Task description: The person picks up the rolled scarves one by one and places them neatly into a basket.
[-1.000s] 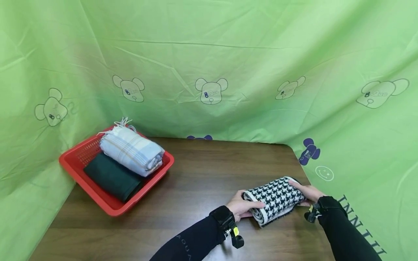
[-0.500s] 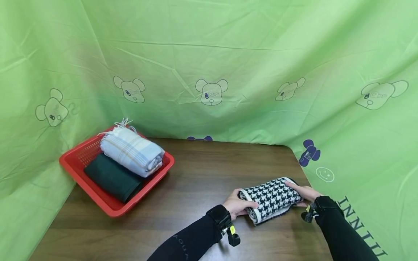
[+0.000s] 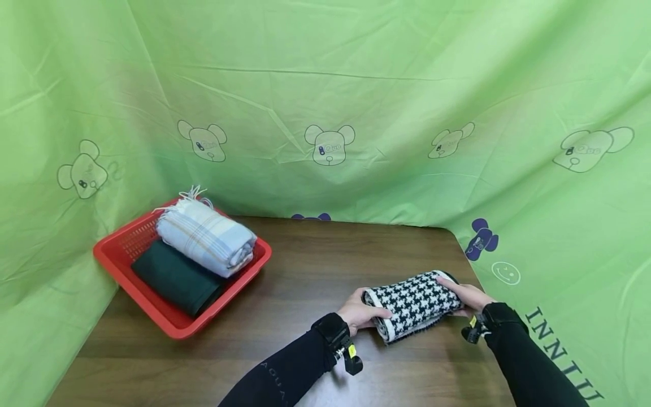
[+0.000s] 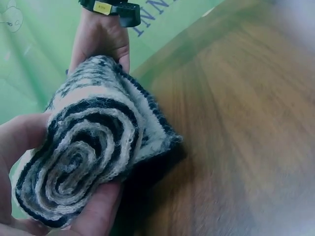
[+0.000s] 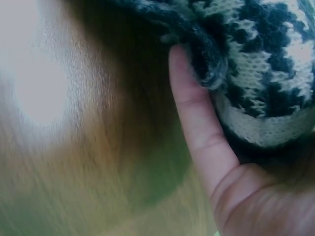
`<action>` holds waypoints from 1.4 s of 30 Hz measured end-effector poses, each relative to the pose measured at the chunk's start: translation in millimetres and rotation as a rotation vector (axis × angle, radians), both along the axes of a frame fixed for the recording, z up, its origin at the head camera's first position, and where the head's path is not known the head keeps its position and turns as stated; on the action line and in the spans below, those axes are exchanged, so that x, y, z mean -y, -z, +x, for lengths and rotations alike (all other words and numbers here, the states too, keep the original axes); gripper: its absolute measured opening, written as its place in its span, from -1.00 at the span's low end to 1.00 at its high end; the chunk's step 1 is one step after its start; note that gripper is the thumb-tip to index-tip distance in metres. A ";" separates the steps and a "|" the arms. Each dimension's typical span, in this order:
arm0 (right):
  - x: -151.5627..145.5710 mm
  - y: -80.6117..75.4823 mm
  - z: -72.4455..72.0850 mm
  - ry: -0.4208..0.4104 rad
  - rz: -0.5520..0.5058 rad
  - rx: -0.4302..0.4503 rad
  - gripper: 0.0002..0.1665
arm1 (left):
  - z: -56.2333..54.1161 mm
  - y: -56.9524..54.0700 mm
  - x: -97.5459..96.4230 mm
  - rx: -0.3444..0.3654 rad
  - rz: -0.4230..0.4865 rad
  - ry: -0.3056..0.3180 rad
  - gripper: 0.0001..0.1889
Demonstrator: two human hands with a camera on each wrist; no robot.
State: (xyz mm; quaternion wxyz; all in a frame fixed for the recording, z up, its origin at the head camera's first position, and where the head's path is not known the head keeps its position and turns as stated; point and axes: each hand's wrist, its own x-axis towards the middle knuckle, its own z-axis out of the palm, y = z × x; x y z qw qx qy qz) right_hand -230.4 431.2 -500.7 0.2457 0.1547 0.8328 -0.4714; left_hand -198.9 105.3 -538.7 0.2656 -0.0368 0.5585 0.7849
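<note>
A black-and-white houndstooth scarf [image 3: 414, 302], rolled up, is held between both hands over the right part of the table. My left hand [image 3: 360, 312] grips its left end, thumb on top and fingers beneath. In the left wrist view the rolled scarf [image 4: 81, 152] shows its spiral layers end-on, with a loose flap hanging along one side. My right hand [image 3: 467, 298] grips the other end, thumb over the top. Up close in the right wrist view, one finger of the right hand [image 5: 206, 142] lies straight along the scarf's lower edge [image 5: 266, 64].
A red plastic basket [image 3: 144, 301] stands at the left of the wooden table [image 3: 305, 254]. In it lie a light blue plaid rolled scarf [image 3: 205, 232] with fringe and a dark green folded cloth [image 3: 175, 276]. A green printed curtain [image 3: 325, 73] surrounds the table.
Both hands have moved left and slightly away from me, carrying the rolled houndstooth scarf along between them. The basket and its cloths have stayed put.
</note>
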 end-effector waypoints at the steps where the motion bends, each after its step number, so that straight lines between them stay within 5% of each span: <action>1: 1.3 0.8 -1.3 0.002 -0.007 -0.005 0.14 | -1.6 -0.4 1.5 0.005 0.000 -0.002 -0.22; 9: 14.5 -1.4 -8.8 0.005 -0.072 -0.029 0.19 | -12.1 -13.1 17.6 -0.018 -0.044 0.030 -0.24; 19: 23.7 -7.2 -12.5 -0.017 -0.145 -0.044 0.18 | -18.5 -30.1 37.9 -0.023 -0.190 0.090 0.01; 42: 65.1 -17.1 -7.7 0.033 -0.292 -0.159 0.12 | -41.6 -65.0 84.9 -0.070 -0.265 0.137 0.12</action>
